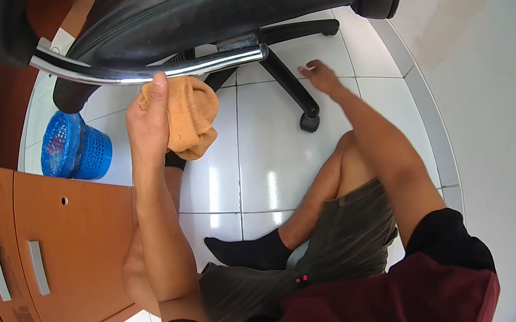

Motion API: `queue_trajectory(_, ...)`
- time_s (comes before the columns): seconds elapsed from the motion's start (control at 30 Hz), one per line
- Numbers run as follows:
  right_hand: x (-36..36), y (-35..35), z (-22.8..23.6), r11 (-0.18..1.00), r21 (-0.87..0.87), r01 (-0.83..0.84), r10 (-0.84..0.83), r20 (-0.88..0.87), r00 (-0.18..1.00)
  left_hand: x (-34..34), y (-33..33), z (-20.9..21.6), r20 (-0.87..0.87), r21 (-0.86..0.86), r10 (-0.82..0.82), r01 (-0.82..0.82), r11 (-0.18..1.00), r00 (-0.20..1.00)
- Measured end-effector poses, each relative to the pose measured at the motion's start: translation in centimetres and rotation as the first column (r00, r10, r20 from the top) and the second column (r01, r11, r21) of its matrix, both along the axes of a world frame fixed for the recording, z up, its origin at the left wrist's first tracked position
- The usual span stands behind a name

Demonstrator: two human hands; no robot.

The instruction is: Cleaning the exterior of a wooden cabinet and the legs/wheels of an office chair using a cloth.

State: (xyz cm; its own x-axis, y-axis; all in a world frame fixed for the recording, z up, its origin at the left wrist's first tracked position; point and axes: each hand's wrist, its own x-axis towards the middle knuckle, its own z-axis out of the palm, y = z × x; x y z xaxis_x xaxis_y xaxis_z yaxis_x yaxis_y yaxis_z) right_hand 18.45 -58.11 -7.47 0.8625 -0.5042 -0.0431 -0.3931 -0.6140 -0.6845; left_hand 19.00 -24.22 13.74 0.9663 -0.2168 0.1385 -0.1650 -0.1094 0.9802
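Observation:
My left hand (149,121) grips an orange cloth (188,118), its thumb pointing up along the cloth's edge. The top of the cloth touches the shiny chrome armrest bar (213,63) of a black office chair (225,11). Below the bar the cloth hangs in loose folds. My right hand (322,76) is held over the floor to the right of a chair leg (291,83), apart from the chair. Its fingers are partly bent and spread, and nothing shows in them.
A wooden drawer cabinet (89,239) with silver handles stands close on the left. Behind it is a blue perforated waste basket (101,151) with a bag liner. A caster (310,123) rests on white floor tiles (207,184). The white wall (486,121) runs along the right.

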Motion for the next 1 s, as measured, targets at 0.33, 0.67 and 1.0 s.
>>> queue_trajectory(0.33, 0.8, 2.0, -1.5, 0.879, 0.468, -0.09, 0.129, -0.052, 0.99, 1.2, -0.8, 0.8, 0.055, 0.079, 0.125, -0.129, 0.988, 0.991)
queue_trajectory(0.67, -0.3, 4.2, -3.5, 0.973, 0.221, -0.066, 0.078, -0.045, 0.996, 4.2, 2.3, 0.0, 0.03, 0.139, 0.166, -0.168, 0.976, 0.986)
queue_trajectory(1.0, -0.4, 4.3, -0.1, 0.957, 0.289, 0.001, 0.067, -0.226, 0.972, 13.4, 6.9, 1.3, -0.078, 0.109, 0.197, -0.188, 0.976, 0.977)
